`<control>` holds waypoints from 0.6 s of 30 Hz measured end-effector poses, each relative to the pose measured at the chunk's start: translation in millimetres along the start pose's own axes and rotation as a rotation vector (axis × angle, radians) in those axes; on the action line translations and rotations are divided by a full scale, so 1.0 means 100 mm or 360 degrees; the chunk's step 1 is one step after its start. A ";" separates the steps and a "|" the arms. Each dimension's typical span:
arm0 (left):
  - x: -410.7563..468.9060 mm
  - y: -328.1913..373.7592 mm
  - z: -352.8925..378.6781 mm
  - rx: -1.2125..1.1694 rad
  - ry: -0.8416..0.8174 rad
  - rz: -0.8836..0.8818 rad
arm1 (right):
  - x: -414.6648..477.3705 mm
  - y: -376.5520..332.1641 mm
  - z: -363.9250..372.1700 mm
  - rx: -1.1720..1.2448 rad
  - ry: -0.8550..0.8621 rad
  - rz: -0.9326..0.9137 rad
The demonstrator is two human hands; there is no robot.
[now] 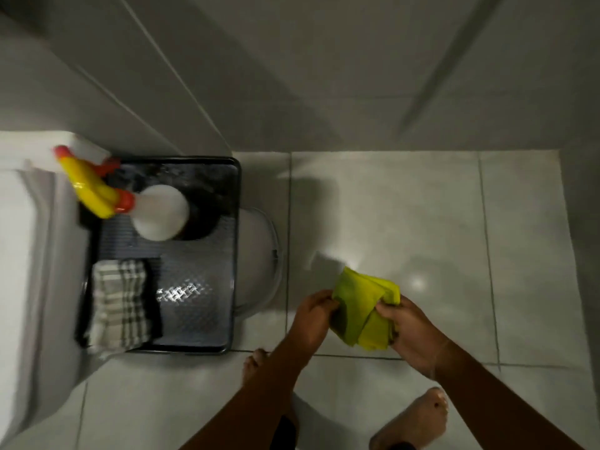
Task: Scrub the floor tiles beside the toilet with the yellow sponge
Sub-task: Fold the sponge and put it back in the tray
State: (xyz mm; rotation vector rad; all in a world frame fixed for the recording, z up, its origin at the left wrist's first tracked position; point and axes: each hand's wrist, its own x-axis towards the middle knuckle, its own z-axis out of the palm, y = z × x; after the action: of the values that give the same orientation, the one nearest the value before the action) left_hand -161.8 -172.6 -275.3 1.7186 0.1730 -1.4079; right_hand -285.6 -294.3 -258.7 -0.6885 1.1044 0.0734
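Observation:
I hold a yellow-green sponge cloth (363, 306) in both hands above the pale floor tiles (406, 222). It looks soft and folded, like a cloth. My left hand (313, 316) grips its left edge and my right hand (410, 332) pinches its right side. The white toilet (22, 254) fills the left edge of the view. The tiles beside it lie to the right of a black tray.
A black tray (235, 254) sits on a white stool (259, 261) next to the toilet. It holds a white spray bottle with a yellow and red head (159, 212) and a folded checked cloth (118, 300). My bare feet (418, 417) stand on the tiles below. Grey walls rise behind.

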 end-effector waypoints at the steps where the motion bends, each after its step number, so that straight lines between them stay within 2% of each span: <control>1: -0.17 0.10 -0.12 -0.0058 0.0029 0.0007 | -0.08 -0.04 0.16 0.0005 -0.0025 0.0000; 5: -0.76 0.34 -0.69 -0.0204 0.0242 0.0107 | -0.27 -0.13 0.89 -0.0203 -0.0060 -0.0105; 11: -1.15 0.29 -1.67 -0.0170 0.0666 0.0131 | -0.20 -0.04 1.90 -0.1137 0.0000 -0.0473; 18: -0.95 0.10 -2.31 0.0319 0.0981 0.0097 | 0.10 0.10 2.48 -0.2185 0.0249 -0.0719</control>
State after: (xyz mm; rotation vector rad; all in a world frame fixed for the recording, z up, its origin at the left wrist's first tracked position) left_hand -21.5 18.6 -197.2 2.2663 0.3194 -0.8339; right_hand -87.5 -154.0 -206.0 -2.1797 0.9096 0.4142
